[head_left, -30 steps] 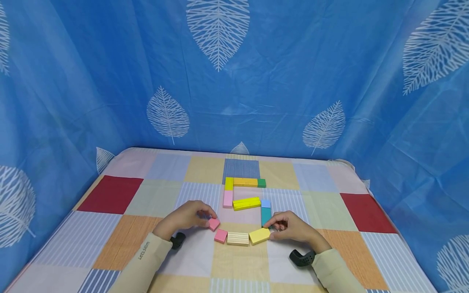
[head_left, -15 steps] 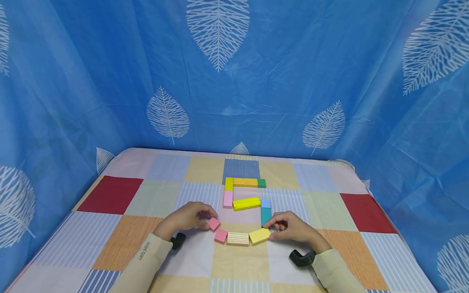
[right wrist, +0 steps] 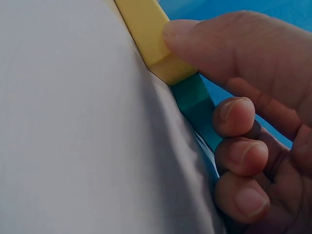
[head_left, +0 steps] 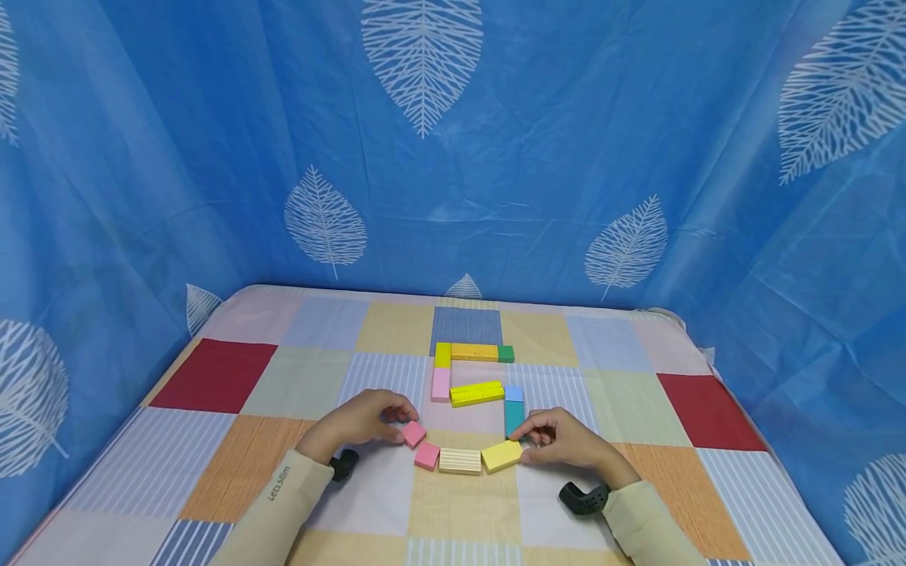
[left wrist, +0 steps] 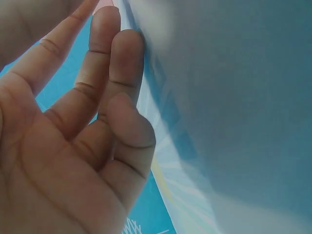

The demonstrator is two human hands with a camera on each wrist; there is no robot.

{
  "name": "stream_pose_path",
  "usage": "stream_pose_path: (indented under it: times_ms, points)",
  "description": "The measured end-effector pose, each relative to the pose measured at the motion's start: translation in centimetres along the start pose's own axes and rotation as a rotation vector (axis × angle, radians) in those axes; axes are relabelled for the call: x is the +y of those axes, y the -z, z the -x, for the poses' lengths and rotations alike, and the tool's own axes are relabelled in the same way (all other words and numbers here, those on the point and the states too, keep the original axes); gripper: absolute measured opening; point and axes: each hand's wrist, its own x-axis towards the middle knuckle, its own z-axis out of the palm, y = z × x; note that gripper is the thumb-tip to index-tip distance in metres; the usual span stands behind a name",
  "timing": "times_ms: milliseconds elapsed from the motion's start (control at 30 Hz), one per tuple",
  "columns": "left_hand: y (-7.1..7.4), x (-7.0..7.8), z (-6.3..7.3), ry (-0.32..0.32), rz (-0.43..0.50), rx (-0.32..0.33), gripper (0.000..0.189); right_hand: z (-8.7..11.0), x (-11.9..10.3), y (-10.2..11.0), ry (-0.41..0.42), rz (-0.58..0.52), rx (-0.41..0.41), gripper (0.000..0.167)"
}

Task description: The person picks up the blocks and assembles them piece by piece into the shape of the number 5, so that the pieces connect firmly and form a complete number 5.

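Note:
Thumb and index finger of my left hand [head_left: 362, 415] pinch a pink block [head_left: 414, 433] in the head view. A second pink block [head_left: 427, 456] lies just below it, beside a striped plain-wood block [head_left: 460, 461]. To the right of that, a yellow block [head_left: 501, 456] lies slanted on the cloth, with the thumb and index finger of my right hand [head_left: 562, 440] on its edges. In the right wrist view the thumb presses on this yellow block, and a teal block [right wrist: 197, 109] shows behind it. The left wrist view shows mostly palm and fingers.
Farther back, an orange block [head_left: 474, 352], a green one [head_left: 506, 354], a yellow-green one [head_left: 442, 355] and a light pink one [head_left: 440, 385] form a corner. Bright yellow sticks [head_left: 476, 394] and a light blue block [head_left: 513, 393] lie nearer. Blue curtains [head_left: 453, 196] surround the patchwork-covered table.
The pink block at my left fingers has shifted very slightly to the right. My right hand and the yellow block have stayed in place.

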Motion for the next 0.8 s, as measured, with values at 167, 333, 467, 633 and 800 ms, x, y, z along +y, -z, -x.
stream_pose_path:
  times_ms: [167,333,467,633,800]
  points:
    - [-0.10,-0.01,-0.07,-0.001,-0.002,-0.004,0.026,0.07,0.01,0.02,-0.003,0.000,-0.002,0.024]
    - [-0.16,-0.04,-0.14,-0.008,-0.005,-0.010,0.027,0.07,-0.05,0.04,0.000,-0.003,0.000,0.024]
    - [-0.13,0.04,-0.21,0.001,-0.005,-0.010,0.027,0.03,-0.02,-0.01,-0.003,-0.002,0.004,0.024]
    - [-0.25,0.09,-0.21,0.013,-0.001,-0.008,0.027,0.04,0.04,0.00,0.002,-0.002,0.004,0.024]
    - [-0.40,0.03,-0.26,0.018,0.005,-0.010,0.029,0.01,0.10,0.06,0.001,-0.007,-0.004,0.026]
